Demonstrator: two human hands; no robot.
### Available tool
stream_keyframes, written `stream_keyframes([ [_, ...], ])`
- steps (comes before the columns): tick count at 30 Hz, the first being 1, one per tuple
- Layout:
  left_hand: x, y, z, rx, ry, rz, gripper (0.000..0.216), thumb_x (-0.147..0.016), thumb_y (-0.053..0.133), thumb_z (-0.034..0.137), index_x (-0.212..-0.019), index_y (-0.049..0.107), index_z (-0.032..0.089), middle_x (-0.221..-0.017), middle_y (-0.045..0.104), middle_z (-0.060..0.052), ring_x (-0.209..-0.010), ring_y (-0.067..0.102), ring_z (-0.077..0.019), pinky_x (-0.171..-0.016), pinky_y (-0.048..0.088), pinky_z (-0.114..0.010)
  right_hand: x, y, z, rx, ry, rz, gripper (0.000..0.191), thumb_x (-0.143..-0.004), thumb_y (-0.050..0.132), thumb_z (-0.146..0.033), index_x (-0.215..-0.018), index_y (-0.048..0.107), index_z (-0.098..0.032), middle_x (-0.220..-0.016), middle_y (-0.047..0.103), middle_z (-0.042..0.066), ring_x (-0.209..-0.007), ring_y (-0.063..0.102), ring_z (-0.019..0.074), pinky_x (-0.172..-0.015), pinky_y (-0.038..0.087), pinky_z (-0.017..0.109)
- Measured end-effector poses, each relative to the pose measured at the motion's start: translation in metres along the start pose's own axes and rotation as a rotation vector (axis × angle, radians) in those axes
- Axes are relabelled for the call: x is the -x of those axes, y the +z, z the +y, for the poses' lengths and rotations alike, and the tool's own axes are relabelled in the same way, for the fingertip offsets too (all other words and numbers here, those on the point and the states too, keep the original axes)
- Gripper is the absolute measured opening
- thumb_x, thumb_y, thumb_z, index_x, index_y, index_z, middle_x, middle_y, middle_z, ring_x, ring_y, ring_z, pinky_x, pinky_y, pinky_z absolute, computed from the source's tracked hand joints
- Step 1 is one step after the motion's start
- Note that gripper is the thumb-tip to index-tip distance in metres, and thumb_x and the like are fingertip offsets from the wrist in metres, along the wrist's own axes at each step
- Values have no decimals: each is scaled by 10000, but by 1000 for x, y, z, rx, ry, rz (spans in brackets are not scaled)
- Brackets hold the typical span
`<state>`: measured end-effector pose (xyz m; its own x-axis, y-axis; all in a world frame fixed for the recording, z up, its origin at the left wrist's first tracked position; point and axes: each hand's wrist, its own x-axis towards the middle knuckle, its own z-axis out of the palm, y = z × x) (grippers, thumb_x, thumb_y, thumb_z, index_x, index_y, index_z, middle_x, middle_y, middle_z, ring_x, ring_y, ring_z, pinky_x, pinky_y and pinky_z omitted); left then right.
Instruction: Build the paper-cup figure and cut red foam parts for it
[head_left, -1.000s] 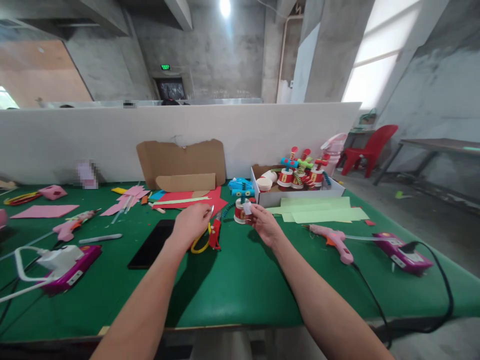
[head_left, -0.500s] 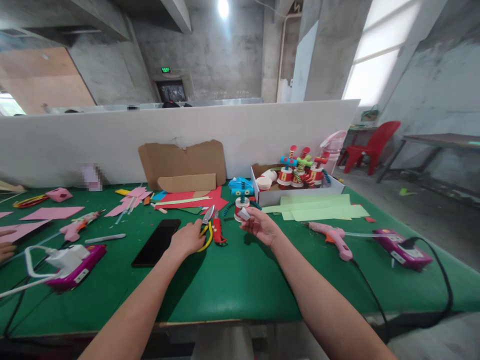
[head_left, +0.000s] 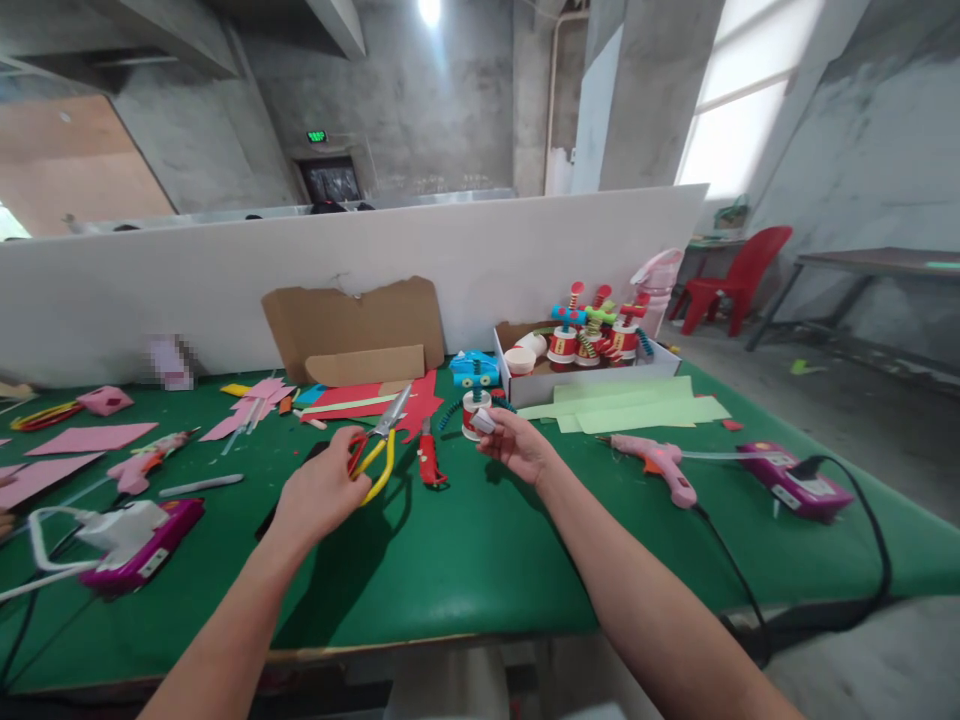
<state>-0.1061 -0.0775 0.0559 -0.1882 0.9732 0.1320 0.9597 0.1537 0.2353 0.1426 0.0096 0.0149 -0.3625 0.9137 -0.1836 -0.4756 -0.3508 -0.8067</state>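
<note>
My left hand is closed round the yellow handles of a pair of scissors, lifted above the green table with the blades pointing up and to the right. My right hand pinches a small white piece just in front of a red-and-white paper cup figure. A red utility knife lies on the table between my hands. A black phone lies partly hidden behind my left hand.
A pink glue gun with a black cord lies at right beside a magenta box. A white box holds cup figures. Green paper sheets, red paper, cardboard and another glue gun lie around.
My left hand came down on the scissors, took hold of them and lifted them off the table. My right hand stayed by the cup figure with the white piece.
</note>
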Motion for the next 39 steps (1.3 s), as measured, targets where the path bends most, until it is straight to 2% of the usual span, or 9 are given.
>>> stream_keyframes([
  [3,23,9,-4,346,69,4,566,-728,539,379,-1262,471,204,-801,674,-19,-704,630,-195,-623,463,-251,3,1,-2,-26,-4,-35,137,-778,650,-306,-840,659,-185,-693,689,24,-521,559,109,-611,538,266],
  [6,44,18,4,468,192,-23,452,-734,536,392,-1145,572,207,-792,663,-18,-679,599,-177,-638,462,-244,7,2,-3,-39,32,-109,170,-755,682,-315,-855,652,-180,-690,683,17,-512,546,104,-627,540,274],
  [9,57,19,18,528,304,-120,426,-774,491,347,-1175,559,217,-751,638,-12,-602,552,-156,-594,440,-234,10,2,-3,-39,57,-177,208,-733,706,-326,-861,643,-175,-669,669,3,-496,531,91,-625,531,259],
  [14,62,17,33,480,360,-159,358,-857,423,395,-1141,554,223,-733,629,-23,-602,562,-163,-607,438,-237,12,3,-4,-37,51,-194,243,-717,721,-335,-879,649,-168,-681,677,7,-516,545,93,-650,528,264],
  [18,61,24,34,436,401,-155,353,-886,397,385,-1170,535,227,-848,657,-54,-724,614,-192,-694,463,-260,14,4,-4,-25,55,-186,237,-699,733,-325,-865,648,-179,-665,669,-2,-521,550,96,-643,526,267],
  [22,60,29,33,393,391,-172,342,-889,392,340,-1187,513,222,-876,659,-67,-762,628,-210,-701,460,-269,14,4,-5,1,53,-208,255,-684,752,-339,-851,639,-183,-663,659,-13,-517,548,86,-642,523,257],
  [31,59,31,33,287,359,-203,354,-850,404,217,-1193,494,218,-868,649,-52,-736,609,-200,-649,421,-264,13,3,-4,4,41,-242,270,-670,764,-344,-838,633,-179,-656,653,-21,-518,546,82,-647,517,260],
  [35,59,32,33,297,374,-203,364,-844,401,193,-1198,482,211,-848,635,-39,-709,584,-182,-642,411,-255,10,1,-2,-21,44,-279,324,-630,797,-350,-839,628,-168,-678,661,-13,-537,556,81,-649,511,255],
  [39,59,33,32,297,385,-196,357,-842,400,187,-1188,478,217,-847,629,-30,-699,572,-174,-644,401,-251,10,0,0,-32,42,-316,304,-655,787,-348,-846,629,-172,-683,654,-21,-545,549,79,-675,512,265],
])
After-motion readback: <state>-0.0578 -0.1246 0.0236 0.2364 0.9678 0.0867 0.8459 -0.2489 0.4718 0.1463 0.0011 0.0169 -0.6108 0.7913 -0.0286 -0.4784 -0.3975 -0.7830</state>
